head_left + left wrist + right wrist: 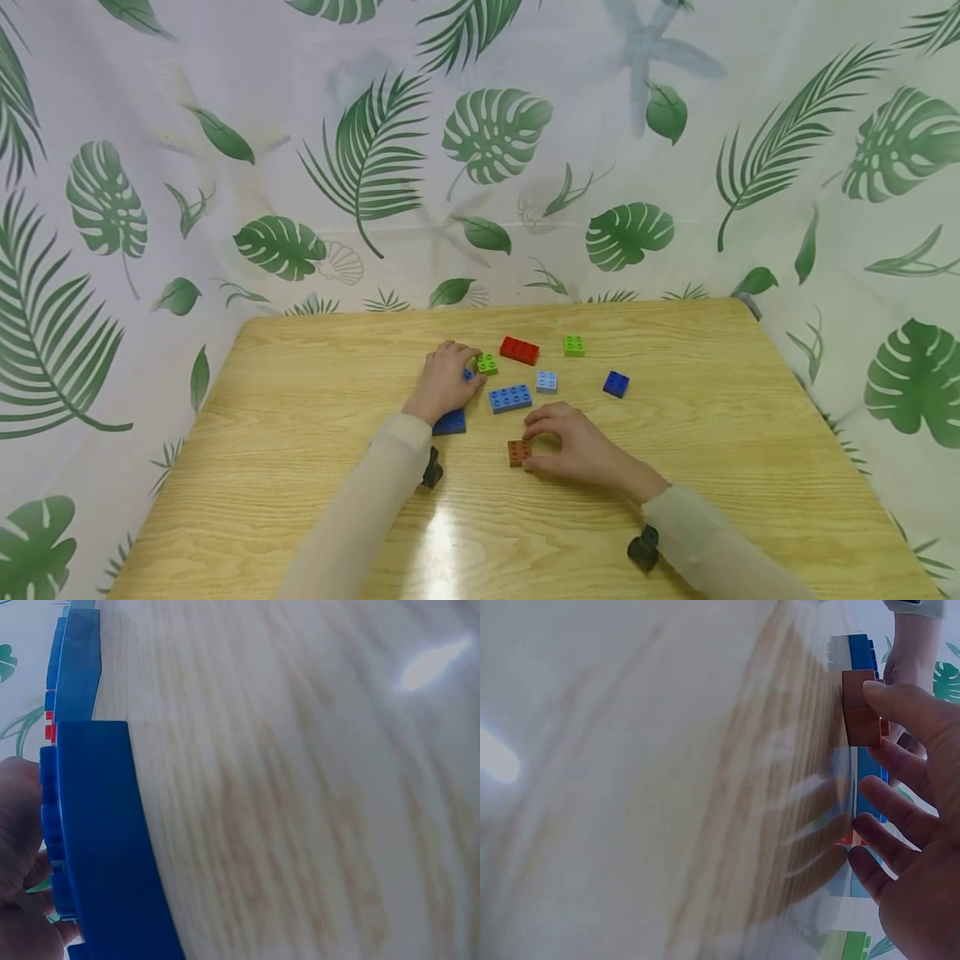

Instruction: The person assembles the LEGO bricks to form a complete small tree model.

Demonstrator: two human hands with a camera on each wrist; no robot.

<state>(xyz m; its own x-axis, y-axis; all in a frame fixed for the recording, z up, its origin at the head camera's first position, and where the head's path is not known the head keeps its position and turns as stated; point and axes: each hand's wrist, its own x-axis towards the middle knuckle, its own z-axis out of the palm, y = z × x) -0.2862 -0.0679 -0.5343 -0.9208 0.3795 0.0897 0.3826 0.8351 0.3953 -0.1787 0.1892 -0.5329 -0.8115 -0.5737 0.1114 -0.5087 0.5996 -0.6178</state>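
My right hand (577,446) has its thumb and index finger on opposite sides of a brown brick (519,452), pinching it at the table. In the right wrist view, the thumb lies against this brown brick (861,712) while the other fingers spread apart. Farther back, my left hand (446,379) pinches a small lime green brick (487,364) between thumb and index finger. A bit of blue brick (468,374) shows under that hand. Beside its wrist lies a dark blue brick (450,422), partly covered; this blue brick (112,832) looms large in the left wrist view.
Between the hands lies a long blue brick (510,398). A light blue brick (547,382), a red brick (520,350), another lime green brick (573,346) and a small dark blue brick (616,384) sit farther back and right on the wooden table (300,500). A leaf-patterned curtain (405,275) hangs behind.
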